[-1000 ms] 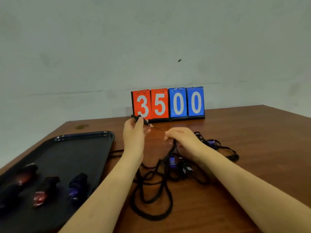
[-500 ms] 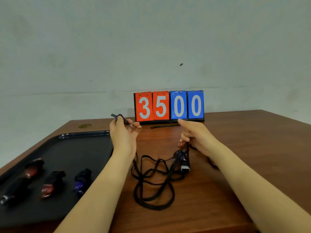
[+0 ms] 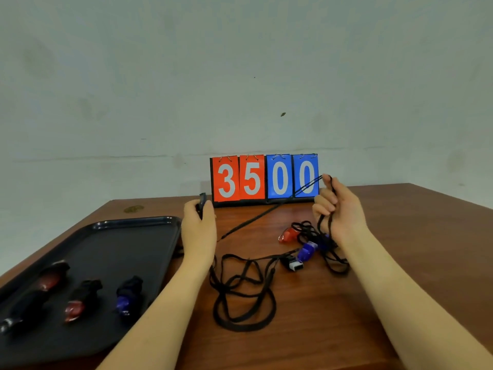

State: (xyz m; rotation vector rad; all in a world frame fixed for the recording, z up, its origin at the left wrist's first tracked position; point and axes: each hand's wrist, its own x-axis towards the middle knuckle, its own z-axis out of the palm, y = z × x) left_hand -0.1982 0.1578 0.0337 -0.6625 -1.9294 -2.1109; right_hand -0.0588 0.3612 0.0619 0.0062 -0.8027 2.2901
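My left hand (image 3: 199, 225) grips a small black whistle (image 3: 202, 202) above the table, just right of the tray. A black lanyard cord (image 3: 256, 218) runs taut from it across to my right hand (image 3: 338, 209), which is raised and holds the cord looped over its curled fingers. Below my right hand lie a red whistle (image 3: 289, 234), a blue whistle (image 3: 307, 251) and a black-and-white whistle (image 3: 293, 263), tangled in black lanyards (image 3: 241, 295) on the wood.
A black tray (image 3: 133, 236) at the left holds several whistles wrapped in their cords (image 3: 128, 295). A flip scoreboard (image 3: 265, 177) reading 3500 stands at the table's back edge against the wall. The brown table (image 3: 400, 249) extends to the right.
My right hand has lifted up and to the right, drawing the cord tight and uncovering the red and blue whistles. My left hand stayed near the tray's corner with the black whistle.
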